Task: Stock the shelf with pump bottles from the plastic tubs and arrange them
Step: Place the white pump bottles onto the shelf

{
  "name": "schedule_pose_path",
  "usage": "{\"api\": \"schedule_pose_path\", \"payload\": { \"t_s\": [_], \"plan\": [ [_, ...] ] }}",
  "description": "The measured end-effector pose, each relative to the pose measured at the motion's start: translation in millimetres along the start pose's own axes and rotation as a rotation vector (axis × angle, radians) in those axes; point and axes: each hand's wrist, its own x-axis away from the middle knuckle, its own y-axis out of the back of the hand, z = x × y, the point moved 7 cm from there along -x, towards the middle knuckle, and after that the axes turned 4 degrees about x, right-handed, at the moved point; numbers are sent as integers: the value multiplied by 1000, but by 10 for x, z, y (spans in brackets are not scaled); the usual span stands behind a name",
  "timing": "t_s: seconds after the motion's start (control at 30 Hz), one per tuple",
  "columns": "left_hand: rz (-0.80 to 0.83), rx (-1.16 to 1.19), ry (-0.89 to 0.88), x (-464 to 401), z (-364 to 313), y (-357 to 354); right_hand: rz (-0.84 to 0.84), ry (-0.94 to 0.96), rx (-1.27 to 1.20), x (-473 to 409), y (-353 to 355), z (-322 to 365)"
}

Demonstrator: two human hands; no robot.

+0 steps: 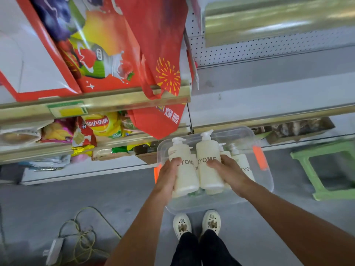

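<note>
Left hand (169, 174): fingers curled round a cream-white plastic pump bottle with grey lettering (185, 167), gripping its body on the outer side. Right hand (228, 170): fingers wrapped round a second cream-white pump bottle (208, 166), taller in view, gripping likewise. The two bottles touch side by side between the fingers, pump heads pointing away from the person. Both are held over a clear rectangular plastic tub with orange latches (265, 181), which sits on the grey floor (96, 196) beneath the fingers. Just beyond the right fingers, more cream pump bottles (243, 160) stand in the tub. Beyond the tub: a pale metal shelf with perforated back panel (269, 93). Left of the left fingers, a red cloth bag (159, 45) hangs over shelves holding snack packets (101, 125). Right of the tub stands a green plastic stool (326, 169).
</note>
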Motion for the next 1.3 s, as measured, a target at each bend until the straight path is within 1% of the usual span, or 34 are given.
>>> {"api": "schedule_pose_path", "payload": {
  "t_s": [0.07,0.17,0.23,0.3,0.37,0.43,0.67,0.77,0.87,1.07,1.17,1.3],
  "plan": [
    [99,120,41,179,-115,-133,35,35,-114,167,38,153],
    [229,220,19,434,-344,-293,108,103,-290,404,85,374],
    [314,245,9,617,-487,-375,159,149,-366,555,91,528],
    [383,213,-82,775,-658,-419,173,213,-386,735,85,709],
    [401,140,-197,899,-830,-419,159,281,-368,907,84,878],
    [410,84,-272,1046,-993,-411,128,338,-337,1060,115,1029],
    [473,33,-398,1562,-1469,-557,-48,476,-237,1456,385,1523],
    [448,20,-480,1722,-1707,-643,-120,561,-182,1635,554,1817],
    [420,-6,-547,1836,-1948,-703,-144,664,-159,1792,732,2160],
    [438,33,-574,2020,-2296,-907,-211,774,-195,1806,1185,2836],
    [440,1,-577,2059,-2428,-1074,-236,835,-206,1735,1399,3195],
    [451,5,-600,2056,-2626,-1373,-267,856,-210,1483,1667,3596]
  ]
}}
